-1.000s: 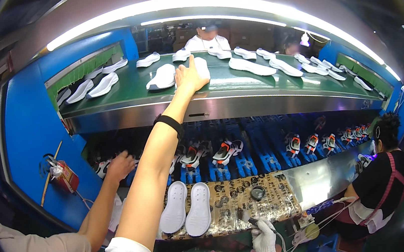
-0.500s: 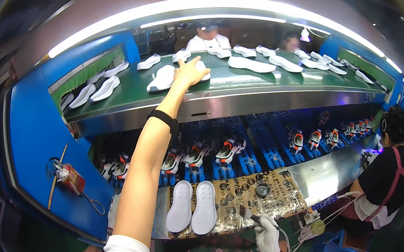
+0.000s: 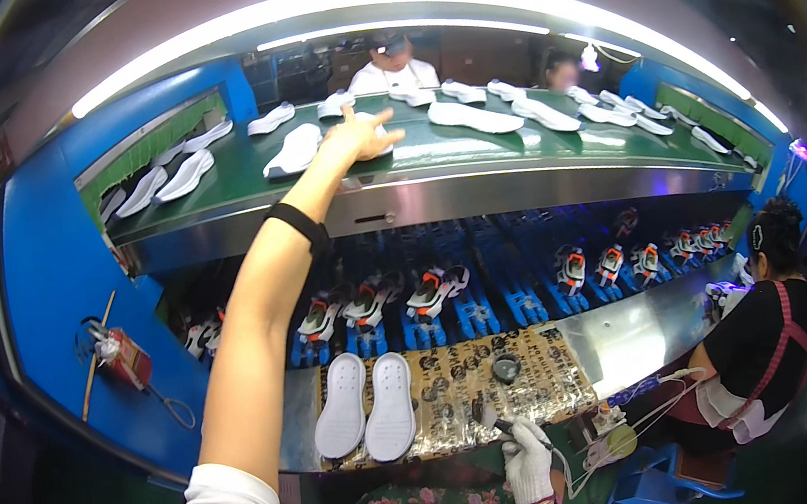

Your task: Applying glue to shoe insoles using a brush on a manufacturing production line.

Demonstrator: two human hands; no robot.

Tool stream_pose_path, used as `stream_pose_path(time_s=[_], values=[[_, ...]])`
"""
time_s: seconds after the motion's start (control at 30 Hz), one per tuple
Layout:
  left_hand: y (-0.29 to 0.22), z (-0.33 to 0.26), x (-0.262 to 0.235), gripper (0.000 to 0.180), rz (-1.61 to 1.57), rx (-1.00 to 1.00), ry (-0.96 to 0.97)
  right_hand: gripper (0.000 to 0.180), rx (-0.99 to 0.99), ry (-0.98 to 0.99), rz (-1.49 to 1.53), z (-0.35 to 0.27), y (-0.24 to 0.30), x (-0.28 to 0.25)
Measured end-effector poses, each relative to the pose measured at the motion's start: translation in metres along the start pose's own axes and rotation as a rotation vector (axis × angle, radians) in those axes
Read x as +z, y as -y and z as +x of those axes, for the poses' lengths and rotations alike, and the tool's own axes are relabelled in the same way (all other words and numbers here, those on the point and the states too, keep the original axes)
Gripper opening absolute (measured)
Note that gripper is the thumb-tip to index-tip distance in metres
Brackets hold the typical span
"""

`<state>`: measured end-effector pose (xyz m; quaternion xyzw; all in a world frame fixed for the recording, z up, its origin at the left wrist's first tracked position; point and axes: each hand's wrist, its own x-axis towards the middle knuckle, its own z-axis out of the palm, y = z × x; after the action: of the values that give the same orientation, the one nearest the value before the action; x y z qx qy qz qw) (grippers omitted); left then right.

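My left hand (image 3: pixel 361 137), bare with a black wristband, reaches across to the upper green belt (image 3: pixel 413 162). Its fingers are spread over a white shoe sole (image 3: pixel 379 147), mostly hidden beneath it; whether they touch it I cannot tell. Another white sole (image 3: pixel 294 152) lies just left of the hand. In a white knitted glove, my right hand (image 3: pixel 527 463) is closed around a dark-bristled brush (image 3: pixel 487 416) above the patterned brown sheet (image 3: pixel 452 402). On the sheet's left side lie two pale grey soles, one (image 3: pixel 342 407) beside the other (image 3: pixel 388 407). A small dark pot (image 3: pixel 507 368) stands farther right.
Several shoe uppers (image 3: pixel 427 295) sit on blue holders along the lower line. A steel ledge (image 3: pixel 378 205) edges the upper belt. One person (image 3: pixel 393 70) is across the belt; another (image 3: pixel 772 338) sits at right beside a blue stool (image 3: pixel 661 478). White cables (image 3: pixel 609 446) hang near my right hand.
The whole view has shifted, so things sit a little farther left and up. My left hand stays over the same sole with its fingers spread wider; the right still holds the brush.
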<state>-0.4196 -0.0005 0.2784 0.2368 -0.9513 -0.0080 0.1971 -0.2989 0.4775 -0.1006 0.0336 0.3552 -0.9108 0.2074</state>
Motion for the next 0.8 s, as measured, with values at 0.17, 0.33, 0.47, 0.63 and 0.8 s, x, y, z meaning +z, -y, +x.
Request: stream_pose_path(time_s=[0.17, 0.33, 0.47, 0.63, 0.8], values=[[0.005, -0.053, -0.037, 0.093, 0.100, -0.203, -0.122, 0.017, -0.020, -0.004, 0.030, 0.004, 0.006, 0.000], [0.082, -0.057, -0.026, 0.112, 0.045, -0.292, -0.050, 0.017, 0.025, 0.076, 0.088, 0.006, 0.002, 0.002], [0.082, -0.057, -0.015, 0.111, 0.053, -0.343, -0.084, 0.018, 0.043, 0.057, 0.070, 0.006, 0.006, 0.008], [0.036, -0.043, -0.017, 0.084, 0.229, -0.158, -0.288, 0.019, 0.051, 0.035, 0.110, 0.012, 0.009, 0.012], [-0.102, -0.021, 0.013, 0.064, 0.076, 0.464, -0.306, 0.020, 0.049, 0.033, 0.115, 0.030, 0.012, 0.010]])
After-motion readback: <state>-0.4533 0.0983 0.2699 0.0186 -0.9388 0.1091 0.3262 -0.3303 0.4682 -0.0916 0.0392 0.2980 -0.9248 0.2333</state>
